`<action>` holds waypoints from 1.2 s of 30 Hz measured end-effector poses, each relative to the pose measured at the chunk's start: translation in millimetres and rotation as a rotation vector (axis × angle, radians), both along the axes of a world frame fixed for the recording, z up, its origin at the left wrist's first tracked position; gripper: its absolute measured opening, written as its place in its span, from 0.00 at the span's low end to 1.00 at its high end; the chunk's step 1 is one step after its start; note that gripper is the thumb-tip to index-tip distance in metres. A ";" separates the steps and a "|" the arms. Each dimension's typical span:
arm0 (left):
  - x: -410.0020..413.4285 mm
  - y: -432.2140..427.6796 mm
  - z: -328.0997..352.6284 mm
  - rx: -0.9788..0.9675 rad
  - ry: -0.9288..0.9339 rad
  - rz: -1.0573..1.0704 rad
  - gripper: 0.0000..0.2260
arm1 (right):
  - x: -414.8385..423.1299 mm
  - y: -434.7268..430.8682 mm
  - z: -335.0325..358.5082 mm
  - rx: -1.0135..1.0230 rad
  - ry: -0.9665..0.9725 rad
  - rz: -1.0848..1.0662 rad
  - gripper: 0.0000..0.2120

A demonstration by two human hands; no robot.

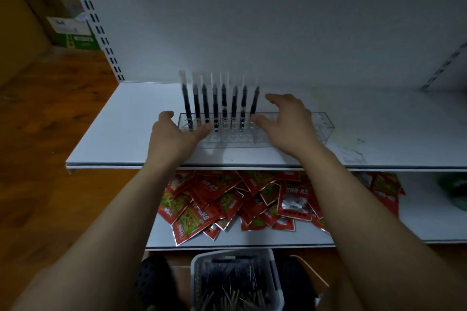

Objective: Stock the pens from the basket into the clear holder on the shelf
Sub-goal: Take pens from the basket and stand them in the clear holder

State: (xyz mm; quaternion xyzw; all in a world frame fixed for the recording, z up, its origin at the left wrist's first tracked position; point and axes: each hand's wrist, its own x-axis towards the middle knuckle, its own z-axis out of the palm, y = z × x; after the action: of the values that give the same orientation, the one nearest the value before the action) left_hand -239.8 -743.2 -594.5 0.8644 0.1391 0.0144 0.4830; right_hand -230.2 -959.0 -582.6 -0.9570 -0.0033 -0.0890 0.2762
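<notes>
L hand (pixel 174 134), R hand (pixel 290 124) at holder (pixel 321 126); maybe 8 pens (pixel 215 108)

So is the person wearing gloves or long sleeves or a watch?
No. The left hand and right hand are bare, with no gloves, and I see no rings. The left forearm and right forearm are bare too: no sleeves come into view, and no watch or bracelet shows on either wrist.
</notes>
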 end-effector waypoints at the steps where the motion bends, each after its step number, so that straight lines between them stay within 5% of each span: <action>1: -3.2 0.2 0.2 0.053 -0.011 -0.018 0.43 | -7.0 -1.8 0.9 0.019 -0.048 -0.019 0.30; 7: -49.0 -8.4 3.9 0.376 -0.140 -0.084 0.41 | -62.1 -1.5 3.8 0.151 -0.140 0.006 0.16; 11: -87.6 -21.4 -1.2 0.630 -0.261 -0.163 0.34 | -92.0 8.7 -9.6 0.180 0.037 0.059 0.05; 15: -122.2 -39.7 -33.6 0.737 -0.221 -0.356 0.21 | -123.1 21.2 -51.6 0.128 0.216 0.070 0.06; 21: -153.1 -28.2 -118.3 0.448 0.450 -0.604 0.16 | -163.9 28.3 -144.3 0.013 0.705 0.207 0.09; 25: -186.4 -8.6 -165.7 0.478 0.738 -0.644 0.15 | -198.5 9.6 -213.5 -0.070 1.004 0.176 0.12; 30: -171.5 -7.6 -185.6 0.332 0.755 -0.537 0.16 | -202.5 10.9 -254.5 -0.074 1.078 0.080 0.19; 36: -151.3 -22.9 -209.3 0.126 0.749 -0.395 0.09 | -177.8 42.8 -290.9 -0.058 1.184 0.136 0.11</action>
State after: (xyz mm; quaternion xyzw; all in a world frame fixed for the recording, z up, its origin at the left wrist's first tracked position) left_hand -391.2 -766.1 -803.9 0.8477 0.1356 -0.3848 0.3390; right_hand -408.0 -916.3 -873.5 -0.8484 0.0876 0.4779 0.2101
